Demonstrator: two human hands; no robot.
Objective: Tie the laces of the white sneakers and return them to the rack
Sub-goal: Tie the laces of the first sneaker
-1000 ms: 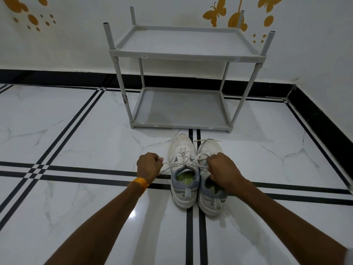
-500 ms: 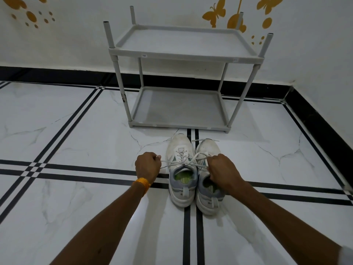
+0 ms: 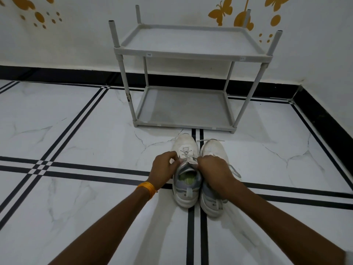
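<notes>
Both hands pinch the laces (image 3: 188, 159) over the tongue of the left sneaker (image 3: 186, 175): the left hand (image 3: 164, 167) closed on one strand, the right hand (image 3: 214, 170) closed on the other, knuckles nearly meeting. Just right of the grip, touching its mate, stands the right sneaker (image 3: 213, 197), its lace trailing loose. Beyond the grip, the grey rack (image 3: 191, 54) holds nothing on either shelf. Underneath lies white marble floor (image 3: 76, 197) with black stripes; behind the rack, a white wall (image 3: 86, 35) with orange butterfly decals.

White marble floor (image 3: 76, 140) with black inlay lines; orange butterfly decals (image 3: 221, 13) (upper wall); black skirting (image 3: 57, 74).
</notes>
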